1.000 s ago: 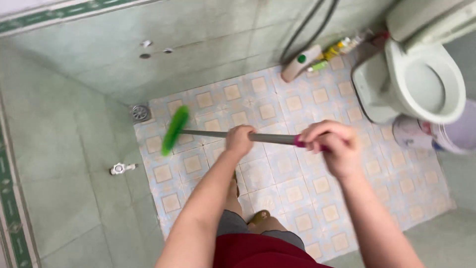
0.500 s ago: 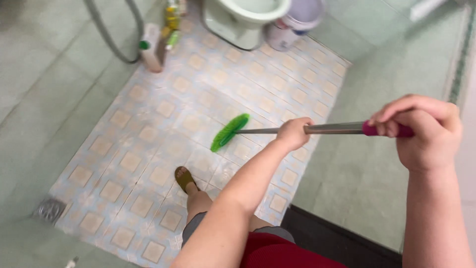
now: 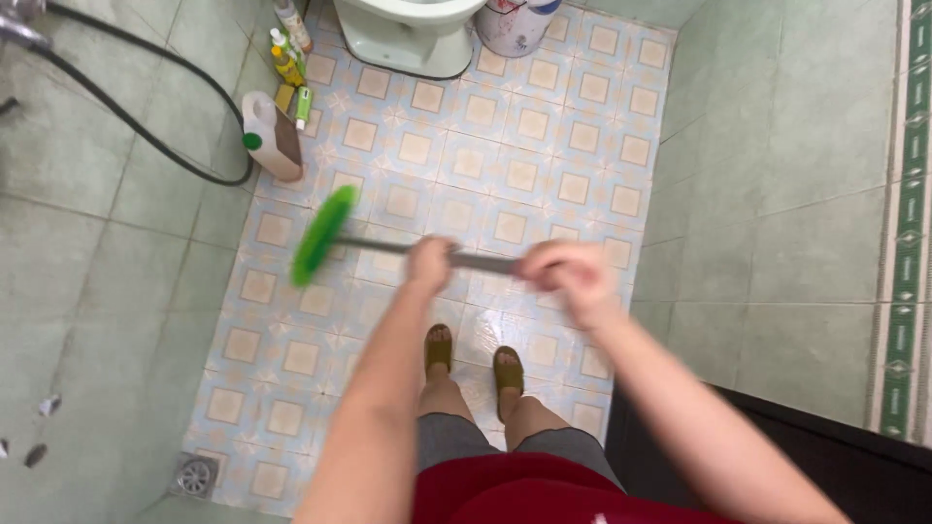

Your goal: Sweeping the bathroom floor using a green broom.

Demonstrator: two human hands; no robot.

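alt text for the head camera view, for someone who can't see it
Seen from above, a person grips a long-handled brush with both hands, the left hand further down the metal handle and the right hand near its end, its green brush head over the patterned tile floor. A toilet, bucket and bottles sit at the top; a floor drain lies bottom left.

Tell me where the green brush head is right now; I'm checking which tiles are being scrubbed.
In the head view the green brush head is left of centre over the patterned floor tiles, just below the white jug and beyond the left hand.
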